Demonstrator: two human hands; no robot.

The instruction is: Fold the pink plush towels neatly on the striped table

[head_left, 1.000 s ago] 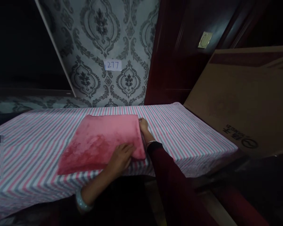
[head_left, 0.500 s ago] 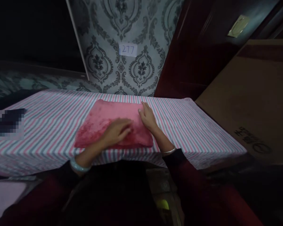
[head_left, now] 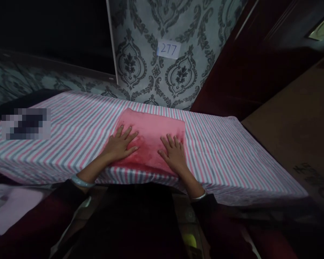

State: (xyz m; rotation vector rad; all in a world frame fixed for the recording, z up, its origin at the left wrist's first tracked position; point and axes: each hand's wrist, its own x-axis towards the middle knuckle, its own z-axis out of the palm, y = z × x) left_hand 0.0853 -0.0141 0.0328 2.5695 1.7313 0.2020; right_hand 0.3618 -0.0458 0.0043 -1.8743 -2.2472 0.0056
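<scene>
A folded pink-red cloth (head_left: 151, 126), plush-looking and perhaps a towel or garment, lies flat near the front edge of the striped tablecloth (head_left: 213, 147). My left hand (head_left: 119, 144) rests on its left part, palm down with fingers spread. On the right part lies my right hand (head_left: 174, 153), also flat, its fingers apart. Neither hand grips the cloth. Darker red patches show in the pile between and around the hands. A pale bracelet circles my left wrist and a thin silvery one my right.
A dark screen (head_left: 51, 36) stands behind the table at the left, and a blurred-out item (head_left: 27, 124) lies on the tablecloth's left side. A paper marked 277 (head_left: 168, 49) is on the patterned wall. A large cardboard box (head_left: 293, 118) stands at the right.
My left hand has moved left and spread flat on the cloth. My right hand has come nearer and flattened too. The camera view has shifted and tilted.
</scene>
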